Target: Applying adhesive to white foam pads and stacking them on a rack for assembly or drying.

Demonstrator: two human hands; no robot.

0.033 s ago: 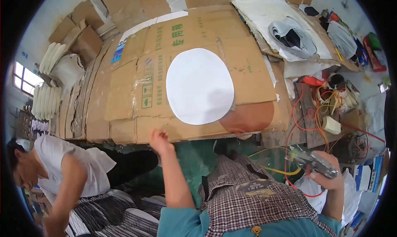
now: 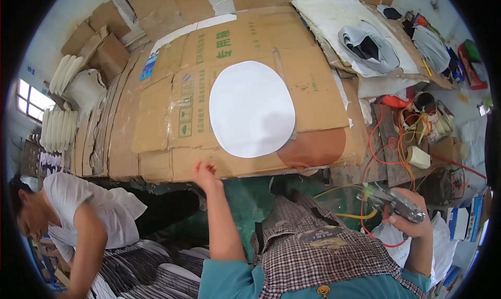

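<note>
A white oval sheet (image 2: 252,111) lies flat on the cardboard-covered table (image 2: 151,116) in front of me. My left hand (image 2: 204,173) hovers by the table's near edge, left of the sheet's lower end. It is empty, its fingers loosely bent and a little apart. Low on the right, away from the table, my right hand (image 2: 412,215) is closed around a metallic spray gun (image 2: 394,203). The gun's front end points left. A yellow hose (image 2: 355,215) hangs close to it, but where it joins is unclear.
A co-worker (image 2: 88,210) bends at lower left beside stacked dark and white pieces (image 2: 151,270). Pale curved pads (image 2: 57,132) are piled far left. Grey folded material (image 2: 368,45) sits on a surface at back right. Tangled hoses (image 2: 412,121) run on the right.
My left hand has shifted slightly right, and the spray gun has moved very slightly. The co-worker's forearm has swung lower. The white oval sheet stays in place.
</note>
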